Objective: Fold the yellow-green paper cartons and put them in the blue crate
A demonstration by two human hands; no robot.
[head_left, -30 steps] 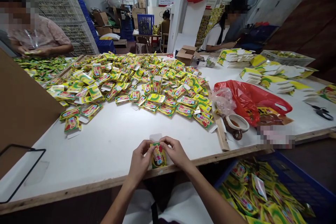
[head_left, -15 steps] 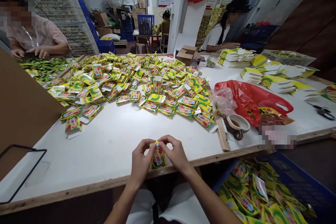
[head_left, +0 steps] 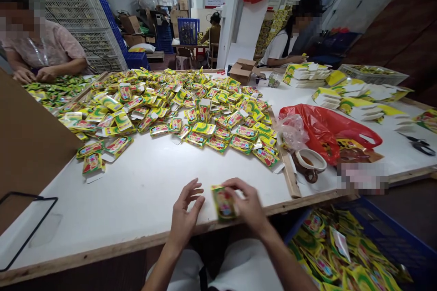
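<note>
Near the front edge of the white table [head_left: 136, 200], my right hand [head_left: 247, 202] grips a small yellow and green printed box [head_left: 223, 202] by its right side. The box is slightly blurred. To its left, my left hand [head_left: 187, 207] hangs above the table with fingers apart and nothing in them, separate from the box. Beyond both hands lies a wide heap of similar small boxes [head_left: 205, 127], some with white end flaps sticking out.
A blue crate [head_left: 382, 223] full of yellow packs stands below the table at right. A wooden strip [head_left: 289, 177], a brown cup [head_left: 310, 163], a red plastic bag [head_left: 317, 122] and scissors [head_left: 421, 144] lie rightward. A cardboard panel [head_left: 30, 145] rises at left. Two co-workers sit across the table.
My left hand has let go of the small box and its fingers have opened. My right hand has carried the box to the right.
</note>
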